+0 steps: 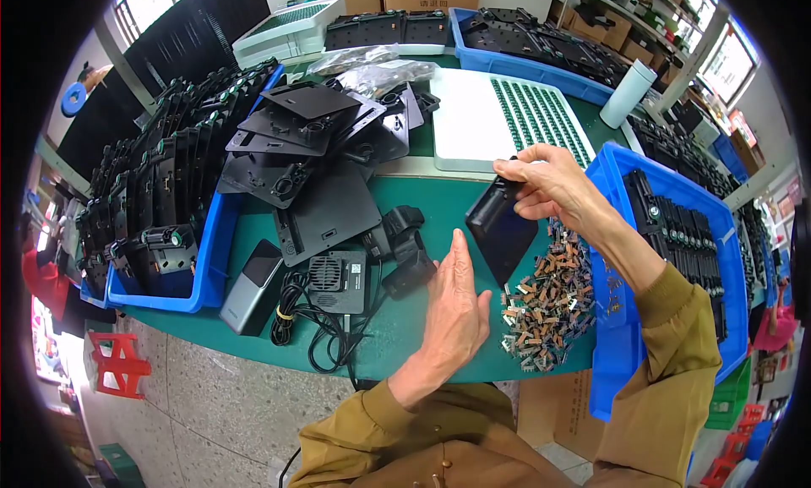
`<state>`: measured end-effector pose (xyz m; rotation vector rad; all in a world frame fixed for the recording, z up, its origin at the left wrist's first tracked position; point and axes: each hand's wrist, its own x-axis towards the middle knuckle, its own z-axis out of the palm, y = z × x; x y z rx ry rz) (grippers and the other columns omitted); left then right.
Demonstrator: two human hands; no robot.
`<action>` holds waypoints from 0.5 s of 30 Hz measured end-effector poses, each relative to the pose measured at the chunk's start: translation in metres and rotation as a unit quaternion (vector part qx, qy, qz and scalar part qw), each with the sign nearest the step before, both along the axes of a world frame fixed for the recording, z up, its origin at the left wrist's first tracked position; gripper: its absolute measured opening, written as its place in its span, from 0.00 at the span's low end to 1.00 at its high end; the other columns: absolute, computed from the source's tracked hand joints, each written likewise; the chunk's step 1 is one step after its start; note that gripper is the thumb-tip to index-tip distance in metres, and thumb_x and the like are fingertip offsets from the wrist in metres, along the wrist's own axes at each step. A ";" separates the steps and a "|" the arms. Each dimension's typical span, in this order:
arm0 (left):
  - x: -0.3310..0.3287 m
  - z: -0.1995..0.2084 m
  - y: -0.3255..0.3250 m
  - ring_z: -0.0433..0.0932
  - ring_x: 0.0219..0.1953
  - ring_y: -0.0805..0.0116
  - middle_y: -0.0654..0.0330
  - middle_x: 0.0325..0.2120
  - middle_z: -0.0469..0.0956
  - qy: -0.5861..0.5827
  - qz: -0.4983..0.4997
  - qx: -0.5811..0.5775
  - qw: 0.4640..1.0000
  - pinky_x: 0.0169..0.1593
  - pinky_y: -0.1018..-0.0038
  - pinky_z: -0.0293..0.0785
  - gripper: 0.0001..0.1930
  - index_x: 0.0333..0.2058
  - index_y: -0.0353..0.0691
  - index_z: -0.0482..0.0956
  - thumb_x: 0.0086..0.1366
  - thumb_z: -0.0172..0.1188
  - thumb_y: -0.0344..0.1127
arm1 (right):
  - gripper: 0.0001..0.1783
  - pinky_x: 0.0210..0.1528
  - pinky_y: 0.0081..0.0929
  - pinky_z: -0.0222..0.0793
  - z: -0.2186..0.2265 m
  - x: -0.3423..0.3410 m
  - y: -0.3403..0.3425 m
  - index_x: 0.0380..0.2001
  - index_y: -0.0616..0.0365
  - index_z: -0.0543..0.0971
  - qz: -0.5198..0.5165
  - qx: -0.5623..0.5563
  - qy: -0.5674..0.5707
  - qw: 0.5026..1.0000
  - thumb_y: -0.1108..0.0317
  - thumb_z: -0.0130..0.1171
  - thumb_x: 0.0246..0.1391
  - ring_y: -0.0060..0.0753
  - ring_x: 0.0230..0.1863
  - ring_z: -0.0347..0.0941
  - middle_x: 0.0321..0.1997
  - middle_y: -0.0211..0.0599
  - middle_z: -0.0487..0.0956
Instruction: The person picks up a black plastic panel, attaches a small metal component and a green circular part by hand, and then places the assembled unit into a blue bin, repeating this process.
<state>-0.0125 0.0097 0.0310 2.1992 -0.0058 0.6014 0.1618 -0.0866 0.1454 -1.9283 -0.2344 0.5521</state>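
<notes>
My right hand point(559, 189) pinches the upper edge of a flat black plastic panel point(505, 239), which hangs tilted above the green table. Beside the panel, my left hand point(456, 310) is held with its fingers stretched out and nothing in it. Below the panel's right side lies a heap of small metal and brown parts point(549, 315). A loose stack of similar black panels point(325, 209) rises to the left, some fitted with round parts. Close by my left fingertips is a black, strap-like object point(405, 243) whose kind I cannot make out.
A blue bin point(203, 268) of black panels stands left, another blue bin point(604, 285) right. A white tray point(465, 120) with rows of small green parts lies behind. A grey power bank point(253, 289), black device point(336, 281) with cables and pale bottle point(628, 95) are around.
</notes>
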 end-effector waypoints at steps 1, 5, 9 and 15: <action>-0.001 0.000 0.000 0.62 0.61 0.38 0.33 0.60 0.58 0.006 -0.002 -0.010 1.000 0.64 0.51 0.57 0.47 0.67 0.23 0.38 0.54 0.60 0.20 | 0.24 0.18 0.14 0.76 -0.007 0.004 0.002 0.34 0.59 0.74 -0.001 -0.017 0.011 1.000 0.50 0.70 0.48 0.18 0.18 0.73 0.26 0.31 0.75; 0.000 0.000 -0.001 0.59 0.64 0.39 0.34 0.61 0.59 0.007 -0.001 -0.070 0.998 0.66 0.56 0.56 0.50 0.68 0.26 0.34 0.54 0.60 0.20 | 0.27 0.18 0.14 0.76 -0.028 0.015 0.007 0.28 0.72 0.77 0.014 -0.007 0.013 1.000 0.52 0.70 0.49 0.22 0.18 0.73 0.26 0.41 0.74; 0.003 0.002 0.000 0.56 0.66 0.37 0.31 0.62 0.56 0.039 -0.021 -0.067 0.997 0.66 0.55 0.55 0.47 0.67 0.26 0.39 0.54 0.60 0.19 | 0.28 0.19 0.15 0.78 -0.049 0.030 0.010 0.36 0.67 0.75 0.007 -0.020 0.096 0.995 0.51 0.71 0.48 0.22 0.16 0.75 0.25 0.38 0.75; 0.003 0.004 0.000 0.46 0.68 0.29 0.29 0.65 0.43 0.029 0.015 0.030 0.999 0.67 0.50 0.52 0.36 0.63 0.26 0.56 0.55 0.58 0.18 | 0.25 0.20 0.19 0.81 -0.068 0.041 0.008 0.44 0.70 0.75 -0.084 -0.002 0.173 0.981 0.58 0.68 0.53 0.30 0.21 0.79 0.29 0.46 0.77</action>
